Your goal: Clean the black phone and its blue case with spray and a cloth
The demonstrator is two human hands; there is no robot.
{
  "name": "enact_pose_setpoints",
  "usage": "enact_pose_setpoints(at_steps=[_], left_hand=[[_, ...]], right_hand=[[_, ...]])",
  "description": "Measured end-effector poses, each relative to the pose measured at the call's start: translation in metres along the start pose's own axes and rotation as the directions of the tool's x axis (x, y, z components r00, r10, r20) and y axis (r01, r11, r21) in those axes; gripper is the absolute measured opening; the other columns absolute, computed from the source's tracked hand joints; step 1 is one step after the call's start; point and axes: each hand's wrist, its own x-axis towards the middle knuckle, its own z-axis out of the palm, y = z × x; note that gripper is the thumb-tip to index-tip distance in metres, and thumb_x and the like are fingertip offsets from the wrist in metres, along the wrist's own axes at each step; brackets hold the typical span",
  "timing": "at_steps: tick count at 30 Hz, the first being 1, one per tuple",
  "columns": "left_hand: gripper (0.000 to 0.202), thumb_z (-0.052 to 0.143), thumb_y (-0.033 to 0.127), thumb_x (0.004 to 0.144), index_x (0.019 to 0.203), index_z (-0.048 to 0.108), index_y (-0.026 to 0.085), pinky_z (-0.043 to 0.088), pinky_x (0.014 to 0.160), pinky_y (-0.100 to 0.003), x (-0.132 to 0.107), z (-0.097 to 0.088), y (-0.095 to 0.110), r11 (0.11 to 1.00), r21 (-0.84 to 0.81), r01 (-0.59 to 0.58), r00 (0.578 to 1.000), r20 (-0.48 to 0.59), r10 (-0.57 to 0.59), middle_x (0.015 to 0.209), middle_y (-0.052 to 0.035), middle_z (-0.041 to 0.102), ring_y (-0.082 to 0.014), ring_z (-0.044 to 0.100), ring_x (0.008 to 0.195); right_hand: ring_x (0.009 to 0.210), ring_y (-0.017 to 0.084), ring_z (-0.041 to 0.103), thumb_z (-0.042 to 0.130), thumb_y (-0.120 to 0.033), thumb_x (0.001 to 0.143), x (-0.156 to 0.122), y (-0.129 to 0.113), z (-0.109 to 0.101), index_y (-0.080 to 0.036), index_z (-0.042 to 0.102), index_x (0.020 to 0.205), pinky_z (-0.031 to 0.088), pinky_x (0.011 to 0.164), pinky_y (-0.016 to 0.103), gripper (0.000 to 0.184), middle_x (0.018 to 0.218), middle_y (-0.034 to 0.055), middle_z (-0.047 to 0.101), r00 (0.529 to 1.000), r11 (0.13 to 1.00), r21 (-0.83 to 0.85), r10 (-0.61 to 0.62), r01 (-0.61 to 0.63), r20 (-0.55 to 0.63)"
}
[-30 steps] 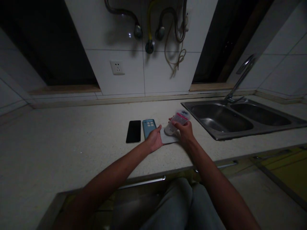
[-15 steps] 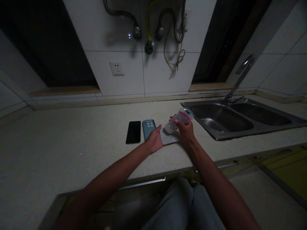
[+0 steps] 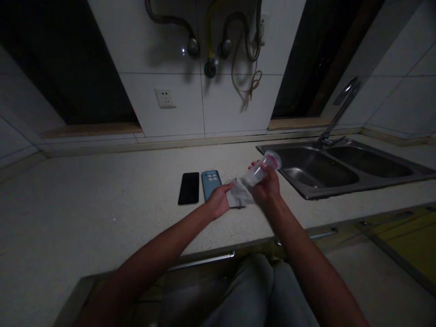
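Note:
My left hand point(image 3: 218, 202) pinches the left side of a flat, pale grey piece point(image 3: 239, 194) with thumb on top. This piece looks wrinkled like a cloth, but its kind is hard to make out in the dim light. My right hand point(image 3: 269, 187) is wrapped round a clear plastic cup point(image 3: 259, 172) with a pink band near its wide end. The cup is tilted, its narrow end down toward the grey piece; whether they touch I cannot tell. Just left of my left hand lies a blue phone case point(image 3: 211, 181), partly covered by that hand. Beside it is a black phone point(image 3: 189, 188).
A pale counter point(image 3: 146, 195) runs along the tiled wall. To the right is a steel double sink point(image 3: 308, 196) with a tap point(image 3: 335, 113). Hoses point(image 3: 173, 19) and a tied cable point(image 3: 252, 86) hang on the wall near a socket point(image 3: 165, 98).
My right hand and the cup have moved a little to the right, away from my left hand. The grey piece looked flat before and looks wrinkled now.

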Motion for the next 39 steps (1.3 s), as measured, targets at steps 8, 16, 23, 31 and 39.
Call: enact_pose_setpoints(at_steps=[8,16,23,31,39], left_hand=[[0.05,0.043,0.051,0.099,0.093,0.07,0.01,0.036,0.035,-0.021,-0.013,0.007,0.009,0.984,0.156,0.089,0.991,-0.11,-0.073,0.063,-0.0066,0.067,-0.0132,0.059,0.043],[0.028,0.053,0.037,0.098,0.096,0.065,0.012,0.059,0.065,-0.029,-0.012,0.014,-0.002,0.997,0.02,-0.073,0.994,-0.085,0.074,0.086,-0.0102,0.074,-0.0161,0.07,0.065],[0.032,0.047,0.036,0.101,0.104,0.064,0.009,0.055,0.096,-0.038,-0.019,0.022,-0.004,0.992,-0.125,-0.024,0.999,-0.039,0.02,0.104,-0.0155,0.073,-0.0217,0.071,0.096],[0.025,0.053,0.031,0.098,0.088,0.066,0.012,0.058,0.086,-0.036,-0.013,0.016,-0.012,0.984,-0.162,-0.076,0.99,-0.127,0.056,0.078,-0.0065,0.07,-0.0166,0.069,0.074],[0.023,0.048,0.026,0.1,0.098,0.068,0.014,0.059,0.084,-0.033,-0.011,0.017,-0.021,0.984,-0.151,-0.095,0.989,-0.128,0.076,0.088,-0.0058,0.073,-0.0138,0.069,0.077]], right_hand=[[0.071,0.014,0.071,0.074,-0.028,0.072,0.007,-0.007,-0.005,-0.022,0.063,0.091,0.06,0.067,0.025,0.023,0.076,-0.0021,0.073,0.998,0.981,0.19,0.036,-0.025,-0.056],[0.072,0.013,0.07,0.078,-0.032,0.069,0.005,-0.002,-0.003,-0.023,0.063,0.092,0.06,0.071,0.026,0.029,0.08,-0.003,0.073,0.999,0.99,0.139,0.039,-0.04,0.008],[0.068,0.018,0.066,0.085,-0.041,0.062,-0.008,0.011,-0.001,-0.019,0.066,0.088,0.054,0.064,0.032,0.039,0.078,0.0019,0.072,0.954,0.832,-0.493,-0.299,0.254,-0.013],[0.073,0.021,0.066,0.076,-0.041,0.07,-0.02,0.023,-0.002,-0.023,0.067,0.096,0.054,0.074,0.038,0.034,0.085,0.0032,0.072,0.922,0.57,-0.725,-0.23,0.387,0.311],[0.06,0.015,0.053,0.072,-0.037,0.069,-0.014,0.028,0.009,-0.021,0.063,0.097,0.046,0.058,0.027,0.033,0.072,-0.0031,0.064,0.901,0.465,-0.776,-0.144,0.426,0.408]])
